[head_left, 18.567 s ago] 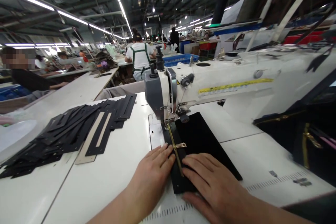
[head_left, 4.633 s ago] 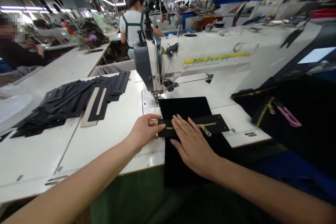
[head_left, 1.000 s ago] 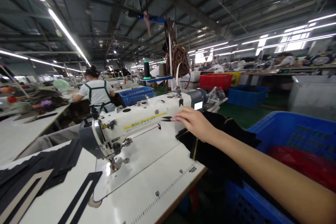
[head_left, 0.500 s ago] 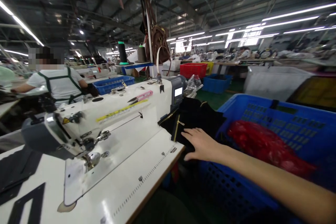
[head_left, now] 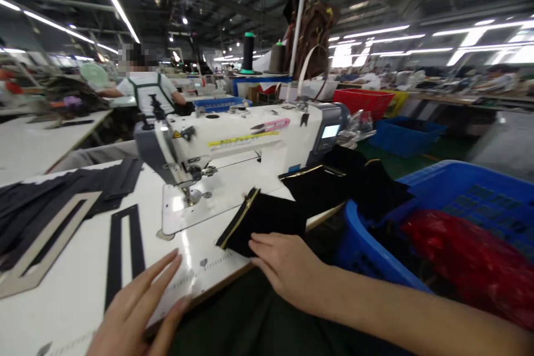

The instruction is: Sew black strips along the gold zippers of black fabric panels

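My right hand [head_left: 287, 267] is closed on the edge of a black fabric piece [head_left: 267, 217] with a gold zipper, which lies over the front part of the white sewing machine table [head_left: 225, 278]. My left hand [head_left: 142, 306] has its fingers spread at the table's front edge and holds nothing. Just beyond it lies a dark strip frame [head_left: 112, 250] with a slot. The sewing machine [head_left: 250, 133] stands behind the fabric, its needle area left of the piece. More black zippered fabric [head_left: 321, 183] rests at the machine's right end.
Dark cut pieces [head_left: 54, 189] and a beige frame template [head_left: 54, 250] lie at the left. On the right a blue basket [head_left: 467, 178] holds a red plastic bag [head_left: 463, 250]. A person [head_left: 150, 89] sits farther back, near another blue basket [head_left: 221, 103].
The view has turned left. My right hand has brought a black zippered piece leftward onto the front of the table. My left hand has come into view.
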Demonstrator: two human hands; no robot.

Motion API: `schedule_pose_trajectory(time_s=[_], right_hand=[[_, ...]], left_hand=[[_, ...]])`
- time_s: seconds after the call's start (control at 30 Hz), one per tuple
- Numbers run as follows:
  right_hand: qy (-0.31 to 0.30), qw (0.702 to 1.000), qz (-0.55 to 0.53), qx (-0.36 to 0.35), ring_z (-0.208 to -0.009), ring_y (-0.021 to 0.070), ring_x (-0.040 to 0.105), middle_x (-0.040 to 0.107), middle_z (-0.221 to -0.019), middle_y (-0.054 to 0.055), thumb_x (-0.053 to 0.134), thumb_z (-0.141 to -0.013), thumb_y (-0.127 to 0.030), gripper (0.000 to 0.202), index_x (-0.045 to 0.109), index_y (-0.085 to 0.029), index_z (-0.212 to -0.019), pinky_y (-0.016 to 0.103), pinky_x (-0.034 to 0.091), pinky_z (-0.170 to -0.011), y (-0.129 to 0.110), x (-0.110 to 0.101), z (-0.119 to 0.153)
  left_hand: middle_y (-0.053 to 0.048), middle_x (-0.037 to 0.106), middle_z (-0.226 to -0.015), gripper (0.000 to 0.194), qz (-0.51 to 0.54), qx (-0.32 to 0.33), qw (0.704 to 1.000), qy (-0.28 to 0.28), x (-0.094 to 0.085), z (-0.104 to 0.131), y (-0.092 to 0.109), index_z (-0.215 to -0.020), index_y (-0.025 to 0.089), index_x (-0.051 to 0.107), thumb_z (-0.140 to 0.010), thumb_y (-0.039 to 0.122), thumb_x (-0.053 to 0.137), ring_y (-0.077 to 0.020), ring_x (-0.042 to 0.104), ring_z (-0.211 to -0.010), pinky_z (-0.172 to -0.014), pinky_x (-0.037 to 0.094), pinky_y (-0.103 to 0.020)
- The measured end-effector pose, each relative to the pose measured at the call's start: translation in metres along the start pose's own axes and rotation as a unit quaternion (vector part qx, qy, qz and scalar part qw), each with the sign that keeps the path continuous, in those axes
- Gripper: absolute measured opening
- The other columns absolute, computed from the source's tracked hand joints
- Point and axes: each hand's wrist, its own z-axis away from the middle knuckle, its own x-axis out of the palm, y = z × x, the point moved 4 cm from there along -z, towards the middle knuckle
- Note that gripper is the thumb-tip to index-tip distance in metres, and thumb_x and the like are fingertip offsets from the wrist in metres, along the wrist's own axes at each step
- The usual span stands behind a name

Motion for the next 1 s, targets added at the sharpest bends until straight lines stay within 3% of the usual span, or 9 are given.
schedule_pose_trajectory(time_s=[0.17,0.33,0.4,0.5,0.6,0.73,0.8,0.9,1.0], right_hand=[[-0.111,0.974,-0.195,0.029,-0.094,0.0186,0.054,0.059,-0.104,0.007,0.043,-0.086,-0.022,0.025,0.068,-0.018,-0.083,0.031,0.043,-0.083,-0.009,0.02,-0.024],[-0.2,0.882,-0.417,0.093,-0.083,0.018,0.058,0.062,-0.09,0.005,0.046,-0.079,-0.022,0.023,0.063,-0.015,-0.065,0.029,0.042,-0.076,-0.01,0.009,-0.04],[-0.21,0.858,-0.462,0.079,-0.084,0.0186,0.057,0.062,-0.09,0.004,0.047,-0.077,-0.025,0.023,0.063,-0.015,-0.065,0.028,0.042,-0.075,-0.023,0.006,-0.042],[-0.214,0.867,-0.448,0.051,-0.072,0.0167,0.055,0.06,-0.074,0.003,0.046,-0.078,-0.029,0.027,0.059,-0.015,-0.06,0.025,0.041,-0.064,-0.032,0.004,-0.042],[-0.207,0.911,-0.353,0.044,-0.056,0.0134,0.049,0.054,-0.058,0.0,0.041,-0.084,-0.031,0.033,0.056,-0.015,-0.06,0.023,0.036,-0.052,-0.021,-0.006,-0.046],[-0.025,0.998,-0.053,-0.026,-0.062,0.0167,0.054,0.061,-0.067,0.004,0.043,-0.086,-0.028,0.026,0.061,-0.017,-0.071,0.026,0.036,-0.06,-0.006,-0.05,-0.055],[0.034,0.996,0.06,-0.061,-0.064,0.0183,0.055,0.062,-0.069,0.006,0.044,-0.087,-0.029,0.024,0.061,-0.017,-0.074,0.027,0.036,-0.06,-0.015,-0.065,-0.057],[0.031,0.987,0.075,-0.141,-0.063,0.0175,0.057,0.063,-0.07,0.005,0.046,-0.087,-0.025,0.02,0.061,-0.017,-0.076,0.026,0.036,-0.058,-0.042,-0.071,-0.054],[0.002,0.988,-0.025,-0.15,-0.065,0.0162,0.058,0.064,-0.072,0.004,0.052,-0.085,-0.023,0.015,0.063,-0.018,-0.078,0.025,0.039,-0.059,-0.06,-0.076,-0.047]], left_hand=[[-0.006,0.062,-0.099,0.031,0.156,-0.141,0.974,-0.089,0.003,0.011,0.01,-0.105,0.024,0.057,-0.082,0.043,0.051,-0.0211,0.062,-0.086,-0.072,0.052,-0.029],[-0.013,0.061,-0.104,0.061,0.515,-0.327,0.783,-0.122,0.028,0.008,0.028,-0.121,0.018,0.04,-0.077,0.057,0.054,-0.0243,0.063,-0.085,-0.07,0.053,-0.035],[-0.016,0.055,-0.118,0.073,0.565,-0.33,0.751,-0.091,0.031,-0.001,0.034,-0.126,0.016,0.035,-0.072,0.057,0.06,-0.0282,0.056,-0.103,-0.086,0.046,-0.041],[-0.014,0.05,-0.126,0.066,0.55,-0.312,0.77,-0.088,0.03,-0.012,0.035,-0.123,0.015,0.042,-0.071,0.047,0.065,-0.0286,0.043,-0.119,-0.102,0.03,-0.043],[-0.009,0.051,-0.126,0.049,0.536,-0.264,0.793,-0.118,0.022,-0.016,0.032,-0.12,0.016,0.047,-0.076,0.032,0.06,-0.0261,0.042,-0.12,-0.102,0.031,-0.041],[-0.005,0.061,-0.112,0.033,0.41,-0.197,0.866,-0.208,0.008,-0.022,0.03,-0.111,0.018,0.057,-0.079,0.018,0.05,-0.0237,0.054,-0.106,-0.095,0.039,-0.036],[-0.004,0.06,-0.113,0.041,0.362,-0.182,0.886,-0.224,0.003,-0.03,0.031,-0.117,0.02,0.054,-0.076,0.017,0.054,-0.0231,0.055,-0.103,-0.093,0.04,-0.035],[-0.004,0.058,-0.117,0.058,0.377,-0.165,0.894,-0.177,-0.003,-0.05,0.034,-0.125,0.02,0.046,-0.071,0.021,0.065,-0.0232,0.053,-0.106,-0.094,0.038,-0.034],[-0.002,0.068,-0.095,0.028,0.395,-0.122,0.888,-0.204,-0.002,-0.066,0.039,-0.102,0.018,0.064,-0.074,0.022,0.061,-0.0219,0.06,-0.091,-0.084,0.044,-0.031]])
